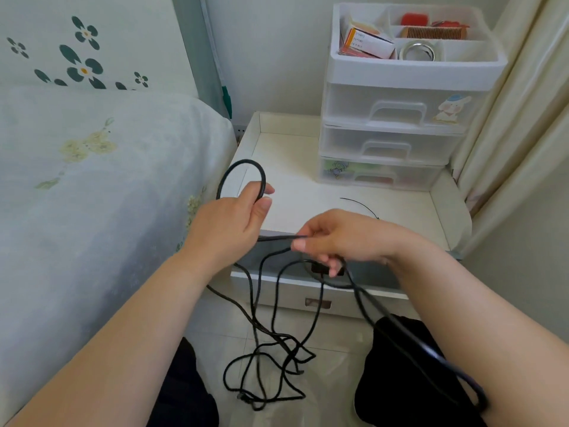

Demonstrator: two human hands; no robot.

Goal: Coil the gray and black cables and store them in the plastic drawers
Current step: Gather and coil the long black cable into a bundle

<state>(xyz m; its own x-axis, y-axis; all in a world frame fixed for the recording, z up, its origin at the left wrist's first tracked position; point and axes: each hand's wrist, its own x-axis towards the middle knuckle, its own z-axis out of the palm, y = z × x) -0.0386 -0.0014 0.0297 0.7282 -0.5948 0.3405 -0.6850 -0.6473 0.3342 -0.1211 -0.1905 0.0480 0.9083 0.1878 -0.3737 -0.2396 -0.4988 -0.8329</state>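
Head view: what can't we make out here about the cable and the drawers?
- Black cable: its ends are lost in the tangle on the floor; a blurred stretch runs off past the right forearm.
- Right hand: its curled fingers cover a dark block on the cable; plug or adapter, unclear.
- Plastic drawers: frosted fronts blur the contents.
- Left hand: how many loops it holds is hidden behind the palm.
- Gray cable: not visible.

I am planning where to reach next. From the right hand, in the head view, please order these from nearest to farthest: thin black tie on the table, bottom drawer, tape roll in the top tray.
1. Thin black tie, just beyond the right hand, on the table.
2. Bottom drawer, farther back, lowest of the stack.
3. Tape roll, farthest, up in the top tray.
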